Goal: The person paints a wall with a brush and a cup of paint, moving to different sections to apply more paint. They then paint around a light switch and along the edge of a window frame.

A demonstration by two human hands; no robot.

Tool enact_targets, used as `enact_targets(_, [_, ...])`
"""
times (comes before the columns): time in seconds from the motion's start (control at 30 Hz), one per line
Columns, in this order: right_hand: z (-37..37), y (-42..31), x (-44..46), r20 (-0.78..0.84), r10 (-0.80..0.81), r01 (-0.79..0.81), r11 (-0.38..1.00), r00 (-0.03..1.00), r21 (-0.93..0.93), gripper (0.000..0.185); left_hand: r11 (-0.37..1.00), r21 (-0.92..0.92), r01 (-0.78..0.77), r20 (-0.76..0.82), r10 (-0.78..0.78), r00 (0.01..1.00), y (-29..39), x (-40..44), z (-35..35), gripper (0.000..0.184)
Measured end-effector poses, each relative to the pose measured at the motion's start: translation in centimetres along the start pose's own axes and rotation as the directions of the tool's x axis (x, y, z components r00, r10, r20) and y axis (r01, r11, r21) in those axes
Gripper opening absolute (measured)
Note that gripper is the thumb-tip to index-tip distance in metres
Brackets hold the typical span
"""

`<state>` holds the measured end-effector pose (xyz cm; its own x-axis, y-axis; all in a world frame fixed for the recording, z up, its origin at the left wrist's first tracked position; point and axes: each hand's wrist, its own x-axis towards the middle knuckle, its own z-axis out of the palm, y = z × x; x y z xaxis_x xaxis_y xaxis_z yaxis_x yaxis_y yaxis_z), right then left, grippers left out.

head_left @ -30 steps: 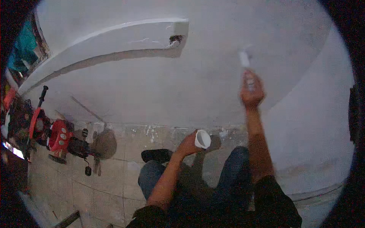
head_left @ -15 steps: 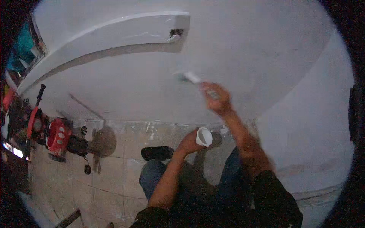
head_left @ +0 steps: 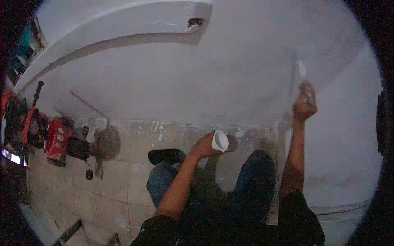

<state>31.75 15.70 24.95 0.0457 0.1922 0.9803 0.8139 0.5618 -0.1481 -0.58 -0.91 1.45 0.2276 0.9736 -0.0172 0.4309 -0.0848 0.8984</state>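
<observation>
My left hand (head_left: 202, 146) is wrapped round a white cup (head_left: 220, 141), held above the floor near my knees. The cup's mouth faces the camera, with a greyish area inside. At the right, my right hand (head_left: 305, 102) grips a brush (head_left: 302, 69) with a white part pointing up; its tip is blurred against the pale wall (head_left: 246, 82), close to the corner. Whether the bristles touch the wall cannot be made out.
A raised curved ledge (head_left: 164, 30) with a dark hole near its end crosses the upper wall. A red and black pedal tricycle (head_left: 56, 139) stands at the left on the tiled floor (head_left: 115, 188). White spots mark the floor beside the wall.
My right hand with the brush has swept left, then far right to the corner. My left hand still holds the cup. The view has shifted slightly.
</observation>
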Motion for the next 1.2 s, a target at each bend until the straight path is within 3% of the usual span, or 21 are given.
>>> enact_targets(0.03, [2.0,-3.0,-2.5,0.085,0.219,-0.226,0.970,0.972,0.087,0.017,0.998,0.056,0.027,0.018,-0.028,0.999,0.7,-0.2,-0.5,0.099])
enact_targets(0.07, [3.2,-6.7,-3.6,0.142,-0.020,-0.001,0.989,0.990,0.151,0.017,0.992,0.112,0.050,0.036,-0.054,0.998,1.0,-0.4,-0.7,0.099])
enact_targets(0.1, [6.8,-7.5,-8.0,0.095,0.016,-0.056,0.898,0.995,0.437,0.020,0.992,0.113,0.057,0.035,-0.062,0.997,0.5,-0.3,-0.1,0.099])
enact_targets(0.13, [6.9,-11.9,-8.9,0.177,-0.144,0.097,0.964,0.974,0.249,0.024,0.993,0.103,0.049,0.000,-0.050,0.999,-0.6,0.0,1.0,0.099])
enact_targets(0.17, [8.0,-14.6,-10.4,0.301,-0.183,0.065,0.929,0.936,0.364,0.029,0.995,0.095,0.041,-0.036,-0.038,0.999,-1.8,0.5,1.9,0.098])
enact_targets(0.3, [13.1,-23.0,-18.0,0.456,-0.307,-0.099,0.731,0.835,0.675,0.035,0.993,0.107,-0.058,0.032,0.055,0.998,-5.3,2.0,4.9,0.091])
enact_targets(0.33, [13.8,-24.3,-19.4,0.457,-0.304,-0.107,0.727,0.836,0.678,0.035,0.991,0.108,-0.085,0.058,0.079,0.995,-6.2,2.2,5.4,0.089])
enact_targets(0.4, [14.6,-25.6,-20.5,0.618,-0.404,-0.196,0.708,0.675,0.678,0.036,0.983,0.116,-0.139,0.100,0.128,0.987,-7.2,2.6,6.1,0.085])
enact_targets(0.43, [14.9,-25.2,-20.4,0.618,-0.405,-0.200,0.705,0.674,0.681,0.036,0.982,0.120,-0.147,0.095,0.136,0.986,-7.6,2.8,6.2,0.083])
enact_targets(0.5, [14.9,-23.5,-19.0,0.557,-0.360,-0.192,0.687,0.748,0.701,0.038,0.982,0.114,-0.149,0.093,0.139,0.986,-7.2,2.6,5.9,0.081])
enact_targets(0.6, [12.6,-17.9,-14.0,0.550,-0.211,-0.183,0.798,0.808,0.575,0.033,0.990,0.136,-0.032,0.016,0.030,0.999,-3.5,1.0,3.7,0.083])
enact_targets(0.67, [9.8,-13.7,-9.7,0.475,-0.165,-0.117,0.853,0.864,0.509,0.024,0.992,0.121,-0.034,-0.012,0.036,0.999,-1.7,0.3,2.3,0.105])
enact_targets(0.7, [8.3,-11.1,-8.0,0.412,-0.191,-0.033,0.878,0.891,0.478,0.023,0.992,0.119,-0.039,-0.014,0.041,0.999,-1.2,0.4,1.9,0.105])
enact_targets(0.73, [6.2,-9.2,-6.2,0.471,-0.134,-0.024,0.949,0.872,0.314,0.021,0.995,0.100,-0.021,0.005,0.021,1.000,-0.9,0.4,1.4,0.108])
enact_targets(0.8, [3.7,-3.2,-3.7,0.358,-0.100,0.059,0.991,0.928,0.123,0.020,0.998,0.055,0.021,0.045,-0.024,0.999,-0.6,0.2,0.8,0.114])
enact_targets(0.9, [-0.9,3.6,0.8,0.169,-0.205,0.211,0.977,0.964,-0.017,0.023,0.998,0.014,0.063,0.092,-0.064,0.994,0.1,-0.1,0.3,0.120])
enact_targets(0.93, [-1.7,3.8,0.9,0.171,-0.207,0.214,0.977,0.963,-0.019,0.023,0.992,0.087,0.094,0.072,-0.100,0.992,0.3,-0.3,0.3,0.121])
enact_targets(1.0, [-2.7,4.0,1.0,-0.030,0.125,-0.126,0.992,0.992,-0.014,0.025,0.980,0.154,0.123,0.049,-0.132,0.990,0.8,-0.6,0.1,0.122])
enact_targets(1.13, [1.1,0.0,-5.4,0.126,0.147,-0.137,0.987,0.981,-0.084,0.021,0.995,0.087,0.042,0.070,-0.049,0.996,0.3,-0.2,-0.1,0.121])
enact_targets(1.17, [2.5,-4.4,-6.7,0.214,0.057,-0.045,0.997,0.975,-0.057,0.018,0.994,0.108,0.011,0.079,-0.019,0.997,-0.1,0.0,0.1,0.120])
enact_targets(1.2, [4.6,-7.2,-9.4,0.275,0.036,-0.099,0.971,0.961,0.218,0.018,0.994,0.110,0.008,0.085,-0.018,0.996,-0.4,0.2,0.4,0.120])
